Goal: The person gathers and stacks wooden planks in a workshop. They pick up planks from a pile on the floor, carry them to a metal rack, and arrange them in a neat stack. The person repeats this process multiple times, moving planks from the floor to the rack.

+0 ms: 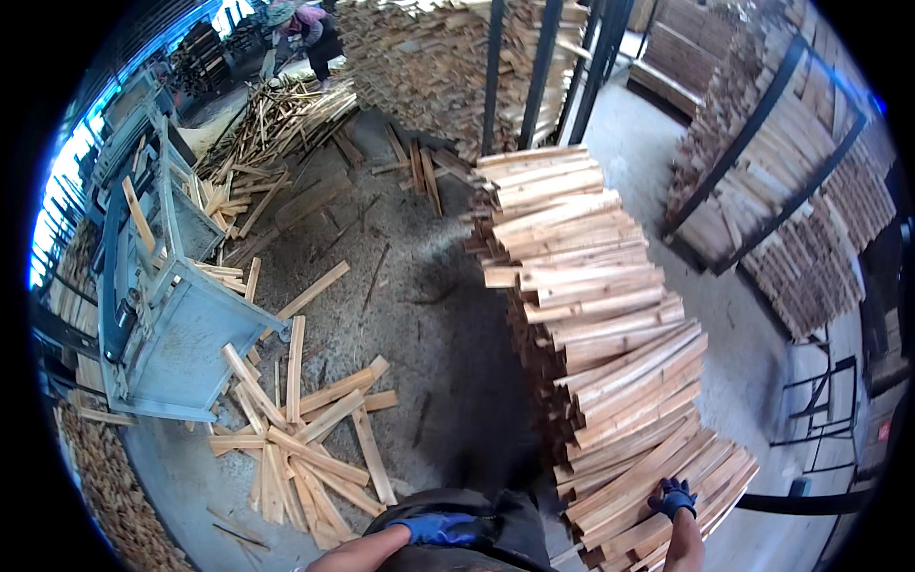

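Observation:
My left hand [438, 529], in a blue glove, lies flat against my dark trousers [515, 524] with its fingers stretched out, holding nothing. On the near end of a long stack of wooden slats [596, 315], my right hand [674, 498] rests on the top boards. It wears a blue and dark glove, and its fingers look spread, not wrapped round any slat. The slats are pale brown and lie crosswise in uneven layers. To my front left, a loose pile of similar slats [315, 443] is scattered on the floor.
A blue-grey machine [191, 324] stands at the left, with slats around its base. Farther back are a heap of thin strips [276, 124] and a bending person [305, 38]. Large wood stacks [419, 67] and black metal frames [791, 143] stand beyond and at the right.

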Demonstrator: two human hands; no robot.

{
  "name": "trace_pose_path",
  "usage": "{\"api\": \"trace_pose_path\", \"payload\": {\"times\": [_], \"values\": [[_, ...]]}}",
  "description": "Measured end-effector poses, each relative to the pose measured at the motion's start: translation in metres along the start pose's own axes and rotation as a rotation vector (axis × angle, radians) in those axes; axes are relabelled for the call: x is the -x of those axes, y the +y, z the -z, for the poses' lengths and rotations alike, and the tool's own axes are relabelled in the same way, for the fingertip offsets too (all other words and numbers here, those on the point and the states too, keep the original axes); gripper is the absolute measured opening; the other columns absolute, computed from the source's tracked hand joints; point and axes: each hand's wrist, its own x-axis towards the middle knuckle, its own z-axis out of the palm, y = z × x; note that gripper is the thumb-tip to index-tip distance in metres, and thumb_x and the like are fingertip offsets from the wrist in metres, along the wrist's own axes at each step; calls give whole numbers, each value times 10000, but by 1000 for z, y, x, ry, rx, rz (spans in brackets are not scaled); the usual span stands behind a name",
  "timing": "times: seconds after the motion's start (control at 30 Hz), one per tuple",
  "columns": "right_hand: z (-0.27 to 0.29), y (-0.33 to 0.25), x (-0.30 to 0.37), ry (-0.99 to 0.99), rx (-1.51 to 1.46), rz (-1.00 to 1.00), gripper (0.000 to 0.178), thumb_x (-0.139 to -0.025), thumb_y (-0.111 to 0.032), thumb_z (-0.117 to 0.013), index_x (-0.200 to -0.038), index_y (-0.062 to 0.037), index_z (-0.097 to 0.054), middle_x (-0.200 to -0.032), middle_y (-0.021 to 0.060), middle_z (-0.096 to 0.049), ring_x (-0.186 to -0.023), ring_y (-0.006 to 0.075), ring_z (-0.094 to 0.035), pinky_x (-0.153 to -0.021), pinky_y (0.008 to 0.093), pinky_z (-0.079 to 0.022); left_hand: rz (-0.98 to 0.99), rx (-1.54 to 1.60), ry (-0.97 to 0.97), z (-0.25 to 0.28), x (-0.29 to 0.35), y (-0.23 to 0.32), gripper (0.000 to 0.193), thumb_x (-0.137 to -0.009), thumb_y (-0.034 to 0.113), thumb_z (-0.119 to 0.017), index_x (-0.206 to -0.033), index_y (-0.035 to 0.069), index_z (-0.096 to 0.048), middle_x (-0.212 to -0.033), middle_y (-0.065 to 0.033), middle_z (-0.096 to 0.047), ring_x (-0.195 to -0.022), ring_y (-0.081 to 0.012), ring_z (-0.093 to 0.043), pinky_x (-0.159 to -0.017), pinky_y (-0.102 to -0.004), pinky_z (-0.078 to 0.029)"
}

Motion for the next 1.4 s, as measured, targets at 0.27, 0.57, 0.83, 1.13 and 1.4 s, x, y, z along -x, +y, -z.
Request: {"api": "trace_pose_path", "payload": {"times": [0.27,0.57,0.83,1.13,1.4], "values": [[81,-147,-19,231,-448,487,452,-782,-432,-588,-1059,-80,-650,-1053,148,-646,-992,314,-606,-876,383,-466,152,723,486,46,-53,-117,396,-887,317,-586,-1157,27,-580,-1088,-79,-630,-998,-182,-573,-877,-310,-447],[265,-361,-190,757,-473,832,450,-823,-450,-541,-1161,-156,-583,-1225,135,-549,-1158,334,-491,-958,423,-389,173,1228,757,351,-212,-119,644,-897,541,-432,-1393,139,-343,-1414,-81,-367,-1291,-246,-328,-1034,-371,-276],[269,-346,-317,721,-139,466,505,-857,-476,-451,-1256,-176,-526,-1384,124,-412,-1290,350,-347,-1048,484,-256,274,1395,601,391,-365,-55,659,-931,497,-430,-1310,-41,-410,-1345,-91,-430,-1201,-205,-433,-1017,-294,-332],[238,-346,-297,786,-393,402,541,-808,-383,-530,-1310,-186,-482,-1413,185,-353,-1295,393,-332,-1004,509,-304,352,1732,394,311,-405,-27,637,-904,504,-478,-1331,42,-381,-1282,-92,-508,-1154,-250,-513,-982,-386,-426],[229,-329,-318,695,-270,474,556,-791,-351,-528,-1294,-121,-466,-1408,256,-296,-1267,436,-315,-1045,527,-260,240,767,582,334,-363,-61,289,-903,283,-556,-1074,63,-634,-1017,-85,-649,-961,-214,-596,-869,-333,-463]]}}
